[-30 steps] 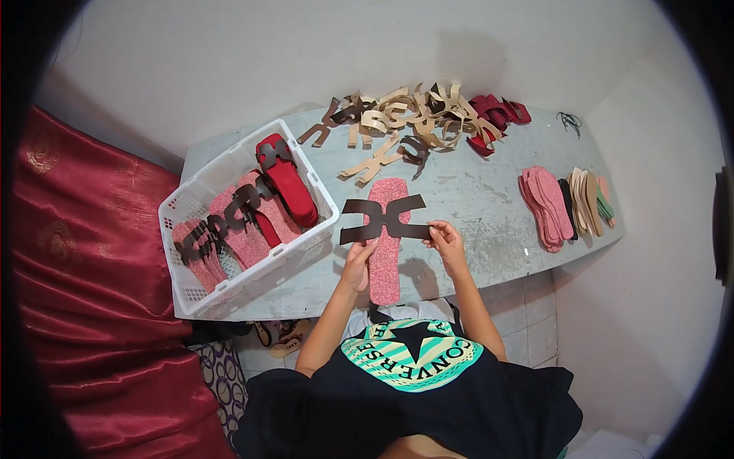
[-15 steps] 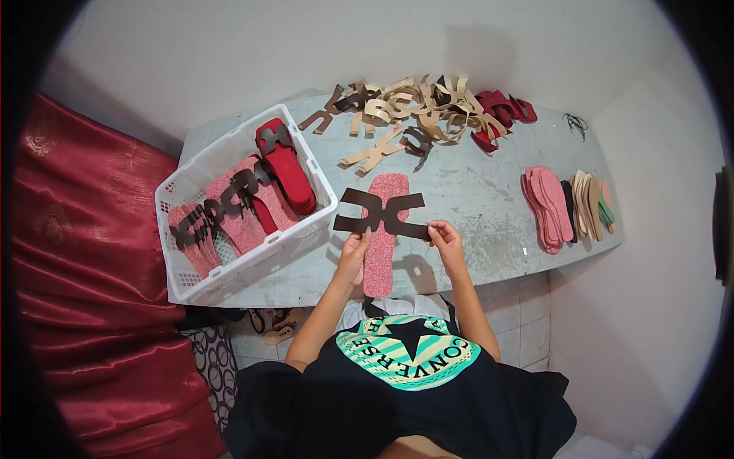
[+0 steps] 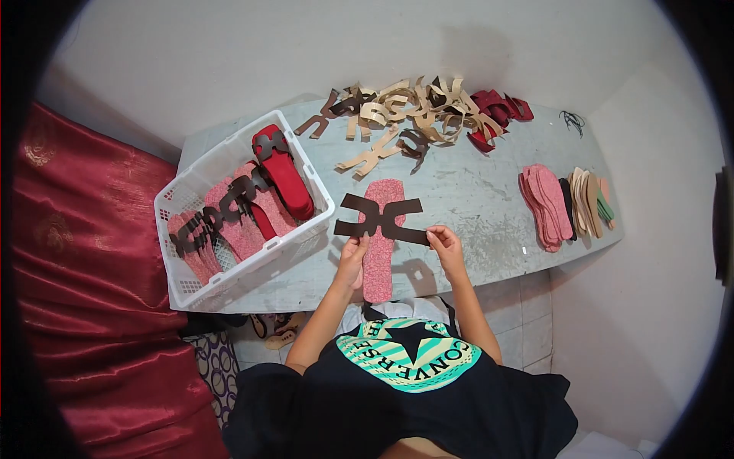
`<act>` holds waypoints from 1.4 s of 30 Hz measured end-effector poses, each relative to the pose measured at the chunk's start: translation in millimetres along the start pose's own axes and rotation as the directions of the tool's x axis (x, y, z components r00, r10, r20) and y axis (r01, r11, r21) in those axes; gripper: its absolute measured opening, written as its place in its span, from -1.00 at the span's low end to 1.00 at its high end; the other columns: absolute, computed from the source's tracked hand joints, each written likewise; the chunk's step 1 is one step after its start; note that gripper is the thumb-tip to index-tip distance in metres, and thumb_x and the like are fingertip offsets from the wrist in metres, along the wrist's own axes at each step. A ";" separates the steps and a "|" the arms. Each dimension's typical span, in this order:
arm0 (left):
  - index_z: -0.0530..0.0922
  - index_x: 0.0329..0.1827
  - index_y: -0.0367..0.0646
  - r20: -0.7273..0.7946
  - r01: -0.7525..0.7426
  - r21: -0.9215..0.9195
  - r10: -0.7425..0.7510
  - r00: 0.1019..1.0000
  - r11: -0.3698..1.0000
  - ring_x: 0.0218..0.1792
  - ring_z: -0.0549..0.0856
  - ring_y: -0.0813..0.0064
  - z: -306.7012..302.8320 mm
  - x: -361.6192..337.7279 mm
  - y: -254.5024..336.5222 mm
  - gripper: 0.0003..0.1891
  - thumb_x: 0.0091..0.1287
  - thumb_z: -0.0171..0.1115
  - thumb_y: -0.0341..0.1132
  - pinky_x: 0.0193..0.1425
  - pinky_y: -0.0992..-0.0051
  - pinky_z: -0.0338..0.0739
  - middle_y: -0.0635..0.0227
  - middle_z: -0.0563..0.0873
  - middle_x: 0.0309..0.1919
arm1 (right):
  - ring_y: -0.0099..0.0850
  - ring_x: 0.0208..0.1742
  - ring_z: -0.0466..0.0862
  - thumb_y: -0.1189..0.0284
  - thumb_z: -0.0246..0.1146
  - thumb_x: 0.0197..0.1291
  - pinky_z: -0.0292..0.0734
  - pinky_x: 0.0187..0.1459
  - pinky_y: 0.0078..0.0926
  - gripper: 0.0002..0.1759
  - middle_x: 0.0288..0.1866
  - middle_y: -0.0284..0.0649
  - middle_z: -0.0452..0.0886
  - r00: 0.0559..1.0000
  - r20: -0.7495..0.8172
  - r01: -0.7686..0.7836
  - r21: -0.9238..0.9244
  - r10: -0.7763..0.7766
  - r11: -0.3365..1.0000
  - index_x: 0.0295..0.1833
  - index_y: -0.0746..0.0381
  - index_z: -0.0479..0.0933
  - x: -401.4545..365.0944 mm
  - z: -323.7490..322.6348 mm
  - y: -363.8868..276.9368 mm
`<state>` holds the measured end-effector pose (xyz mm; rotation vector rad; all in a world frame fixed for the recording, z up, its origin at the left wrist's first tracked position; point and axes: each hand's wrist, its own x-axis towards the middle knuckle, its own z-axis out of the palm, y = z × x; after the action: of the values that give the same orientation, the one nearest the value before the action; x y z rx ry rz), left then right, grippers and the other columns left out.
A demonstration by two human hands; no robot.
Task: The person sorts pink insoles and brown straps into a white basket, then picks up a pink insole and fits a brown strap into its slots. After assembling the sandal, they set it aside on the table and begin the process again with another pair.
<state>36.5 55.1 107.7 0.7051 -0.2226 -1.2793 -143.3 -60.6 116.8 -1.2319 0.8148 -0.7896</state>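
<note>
A dark brown H-shaped strap piece [image 3: 381,218] is spread over a pink speckled insole [image 3: 378,268] lying on the grey table near its front edge. My left hand [image 3: 352,256] pinches the lower left part of the strap, beside the insole. The fingers of my right hand [image 3: 446,246] close on the tip of the strap's lower right arm. The insole's middle is hidden under the strap.
A white basket [image 3: 300,153] at the left holds red soles, pink insoles and dark straps. Beige and brown straps [image 3: 375,157] lie at the back, beside red straps [image 3: 498,111]. Pink insoles [image 3: 547,206] and other coloured insoles [image 3: 589,203] lie at the right of the table [image 3: 482,206].
My left hand has shifted slightly along the strap's lower left edge. Otherwise the view has only moved a little, and both hands keep hold of the strap.
</note>
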 end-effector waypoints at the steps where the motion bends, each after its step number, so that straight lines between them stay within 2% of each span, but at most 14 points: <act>1: 0.41 0.03 -0.19 0.002 0.002 0.004 -0.002 1.000 1.000 -0.09 0.60 0.56 -1.1 -1.1 0.4 -0.74 0.38 0.02 -0.25 -0.01 0.52 0.52 0.34 0.58 -0.07 | -0.72 -0.41 0.40 0.45 0.19 0.19 0.30 -0.35 -0.75 -0.87 -0.37 -0.46 0.52 1.000 0.000 -0.002 -0.008 0.002 1.000 -0.17 0.25 0.51 -0.2 -0.5 0.4; 19: 0.43 0.02 -0.21 -0.026 0.023 -0.067 -0.025 0.999 0.998 -0.05 0.59 0.54 1.4 -2.4 1.6 -0.77 0.36 0.04 -0.34 0.04 0.52 0.48 0.32 0.59 -0.06 | -0.72 -0.42 0.39 0.44 0.20 0.18 0.29 -0.35 -0.75 -0.86 -0.39 -0.46 0.52 0.999 -0.027 -0.023 0.019 0.023 1.000 -0.17 0.26 0.52 0.7 -1.4 4.4; 25: 0.44 0.00 -0.23 -0.071 -0.055 0.103 0.063 0.995 0.993 -0.12 0.58 0.61 3.6 3.9 -7.1 -0.78 0.33 0.07 -0.37 -0.01 0.57 0.45 0.40 0.59 -0.10 | -0.72 -0.40 0.42 0.40 0.19 0.20 0.32 -0.34 -0.74 -0.82 -0.39 -0.46 0.52 0.998 -0.027 -0.058 -0.011 0.058 0.998 -0.12 0.25 0.52 -5.5 -7.4 12.5; 27: 0.48 -0.07 -0.26 -0.108 -0.201 0.406 0.266 0.958 0.891 -0.17 0.56 0.66 6.1 7.4 -9.4 -0.80 0.33 0.09 -0.35 -0.10 0.56 0.45 0.44 0.60 -0.17 | -0.70 -0.36 0.45 0.39 0.18 0.21 0.34 -0.30 -0.73 -0.81 -0.36 -0.45 0.53 0.996 -0.043 -0.076 -0.009 0.076 0.997 -0.10 0.23 0.51 -7.4 -10.8 16.2; 28: 0.48 -0.07 -0.26 -0.110 -0.200 0.407 0.265 0.958 0.891 -0.17 0.56 0.66 7.7 9.8 -9.0 -0.80 0.33 0.09 -0.35 -0.10 0.56 0.45 0.44 0.60 -0.17 | -0.68 -0.32 0.49 0.39 0.17 0.22 0.37 -0.26 -0.73 -0.80 -0.32 -0.43 0.55 0.994 -0.054 -0.095 -0.009 0.094 0.995 -0.08 0.22 0.50 -8.1 -12.4 17.8; 30: 0.51 -0.13 -0.27 -0.040 -0.277 0.684 0.414 0.909 0.675 -0.24 0.60 0.53 12.4 17.6 -5.7 -0.82 0.29 0.11 -0.36 -0.17 0.50 0.46 0.32 0.63 -0.28 | -0.65 -0.27 0.51 0.38 0.17 0.22 0.39 -0.22 -0.70 -0.78 -0.28 -0.40 0.56 0.990 -0.071 -0.119 0.021 0.120 0.993 -0.05 0.21 0.49 -8.6 -15.5 20.1; 31: 0.51 -0.13 -0.27 -0.043 -0.274 0.683 0.412 0.910 0.677 -0.24 0.60 0.53 16.1 20.9 -0.7 -0.82 0.29 0.11 -0.36 -0.17 0.50 0.46 0.32 0.63 -0.28 | -0.63 -0.22 0.54 0.37 0.16 0.23 0.42 -0.17 -0.68 -0.77 -0.23 -0.38 0.57 0.986 -0.089 -0.140 0.050 0.144 0.989 -0.03 0.19 0.48 -8.6 -17.1 20.6; 33: 0.52 -0.09 -0.18 0.195 -0.273 0.956 0.471 0.860 0.103 -0.29 0.60 0.38 23.7 27.3 11.6 -0.79 0.23 0.15 -0.39 -0.17 0.50 0.44 0.17 0.63 -0.26 | -0.61 -0.19 0.54 0.36 0.16 0.23 0.42 -0.16 -0.66 -0.76 -0.20 -0.36 0.57 0.981 -0.108 -0.158 0.042 0.161 0.987 -0.02 0.19 0.48 -8.1 -21.4 20.3; 34: 0.53 -0.12 -0.13 0.367 -0.417 0.907 0.573 0.733 -0.048 -0.26 0.58 0.27 31.6 30.4 11.7 -0.76 0.11 0.18 -0.42 -0.12 0.41 0.40 0.14 0.59 -0.28 | -0.60 -0.17 0.54 0.36 0.16 0.23 0.43 -0.14 -0.65 -0.75 -0.17 -0.35 0.57 0.976 -0.129 -0.173 0.035 0.176 0.984 -0.01 0.19 0.47 -8.1 -23.9 20.3; 35: 0.53 -0.12 -0.13 0.367 -0.417 0.908 0.569 0.736 -0.045 -0.26 0.58 0.27 34.3 32.8 12.6 -0.76 0.11 0.18 -0.42 -0.12 0.41 0.40 0.14 0.59 -0.28 | -0.60 -0.17 0.54 0.36 0.16 0.23 0.43 -0.14 -0.65 -0.75 -0.17 -0.35 0.57 0.975 -0.134 -0.176 0.035 0.179 0.984 -0.01 0.19 0.47 -8.2 -26.6 20.4; 37: 0.52 -0.20 -0.15 0.533 -0.362 0.826 0.390 0.751 -0.431 -0.25 0.55 0.27 35.8 33.0 11.4 -0.73 -0.03 0.20 -0.44 -0.08 0.31 0.35 0.25 0.56 -0.35 | -0.60 -0.17 0.54 0.35 0.16 0.23 0.43 -0.13 -0.63 -0.75 -0.17 -0.36 0.57 0.969 -0.165 -0.182 0.031 0.184 0.983 -0.01 0.20 0.48 -9.6 -32.1 22.6; 38: 0.52 -0.20 -0.15 0.530 -0.362 0.827 0.382 0.757 -0.430 -0.25 0.55 0.27 26.1 33.4 3.5 -0.73 -0.03 0.20 -0.44 -0.08 0.31 0.35 0.25 0.56 -0.35 | -0.60 -0.17 0.54 0.35 0.15 0.23 0.43 -0.13 -0.64 -0.75 -0.17 -0.35 0.57 0.969 -0.164 -0.181 0.048 0.187 0.982 -0.01 0.20 0.47 -9.9 -35.8 24.8; 41: 0.50 -0.28 -0.14 0.586 -0.432 0.578 -0.016 0.810 -0.693 -0.18 0.51 0.36 -29.2 36.7 -43.6 -0.80 0.00 0.13 -0.38 0.00 0.27 0.30 0.32 0.51 -0.33 | -0.61 -0.17 0.54 0.35 0.15 0.23 0.43 -0.14 -0.65 -0.75 -0.17 -0.35 0.57 0.958 -0.181 -0.211 0.081 0.223 0.974 -0.01 0.19 0.47 -15.0 -41.2 29.2; 42: 0.50 -0.28 -0.14 0.582 -0.437 0.583 -0.023 0.813 -0.685 -0.18 0.51 0.36 -35.4 31.9 -48.7 -0.80 0.00 0.13 -0.38 0.00 0.27 0.30 0.32 0.51 -0.33 | -0.61 -0.16 0.54 0.35 0.15 0.23 0.43 -0.14 -0.64 -0.75 -0.18 -0.36 0.57 0.958 -0.184 -0.211 0.065 0.219 0.975 -0.01 0.20 0.47 -17.0 -42.5 29.2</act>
<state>25.8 32.7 44.3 1.9115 -2.1176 0.0930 -186.4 -61.6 83.8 -1.0173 1.0624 -0.7506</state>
